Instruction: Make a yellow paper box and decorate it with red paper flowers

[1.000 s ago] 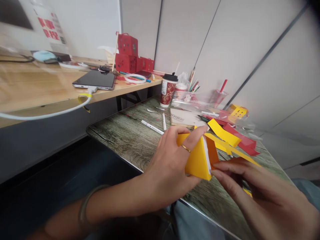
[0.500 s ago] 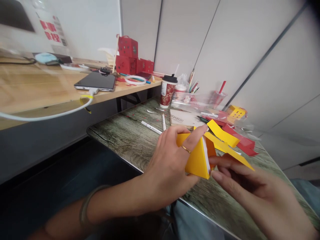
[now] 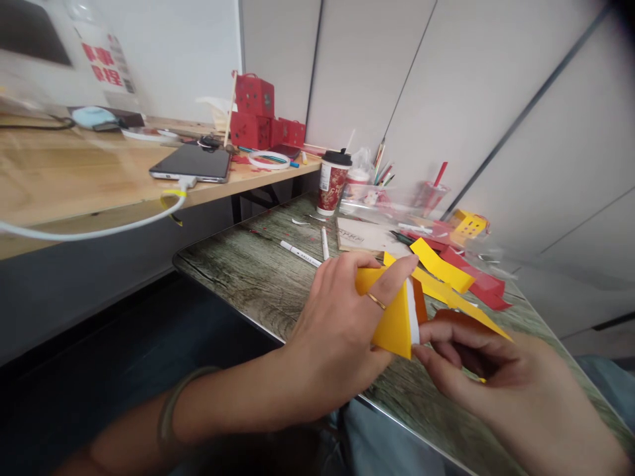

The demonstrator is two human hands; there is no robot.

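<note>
A folded yellow paper box (image 3: 393, 328) with a white strip along its open edge is held above the front of the dark wood-grain table. My left hand (image 3: 342, 317), with a ring on one finger, wraps round it from the left and back. At the lower right corner of the white strip, my right hand (image 3: 476, 357) pinches the box's edge between thumb and forefinger. The box's inside shows as an orange shade and is partly hidden. Behind my hands lie yellow paper strips (image 3: 441, 266) and cut red paper (image 3: 479, 284).
A lidded paper cup (image 3: 332, 184), white markers (image 3: 300, 253) and a sketchbook (image 3: 360, 236) are farther back on the table. A yellow paper box with cut-outs (image 3: 469, 225) stands at right. Red paper boxes (image 3: 252, 130) and a tablet (image 3: 192, 162) rest on the wooden desk.
My left hand and the box have shifted slightly right and turned a little, showing more of the white strip. My right fingers have closed in on its lower corner.
</note>
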